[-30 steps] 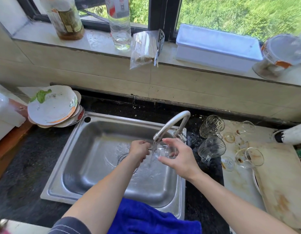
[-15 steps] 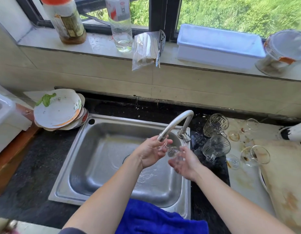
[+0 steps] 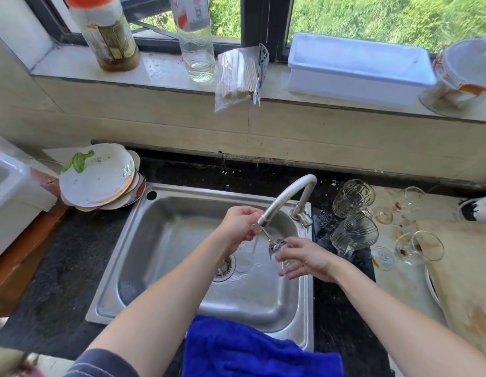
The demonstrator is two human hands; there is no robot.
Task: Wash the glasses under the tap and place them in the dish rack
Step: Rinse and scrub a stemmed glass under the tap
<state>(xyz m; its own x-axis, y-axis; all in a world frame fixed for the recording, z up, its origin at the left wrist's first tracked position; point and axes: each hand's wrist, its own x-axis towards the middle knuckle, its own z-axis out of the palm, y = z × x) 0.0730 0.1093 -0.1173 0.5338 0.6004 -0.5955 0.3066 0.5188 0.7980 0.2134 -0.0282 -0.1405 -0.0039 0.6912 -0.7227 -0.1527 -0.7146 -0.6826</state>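
A small clear glass (image 3: 277,247) is held over the steel sink (image 3: 165,240), just below the spout of the tap (image 3: 284,200), with a thin stream of water falling onto it; the right hand (image 3: 304,258) is wrapped loosely about the glass, fingers curled partway and the lower ones spread; the left hand (image 3: 240,225) is raised beside the spout, its fingers bunched at the glass's upper end, though what exactly is pinched there cannot be told; to the right of the sink, on the dark counter, two ribbed tumblers (image 3: 354,235) are seen lying tilted, and beyond them several stained stemmed glasses (image 3: 420,248) are lying on a pale surface; to the left of the sink a stack of dirty plates (image 3: 97,176) is set; a blue cloth (image 3: 250,349) is draped over the sink's near edge; behind the sink, on the windowsill, a white tray (image 3: 358,66) is resting.
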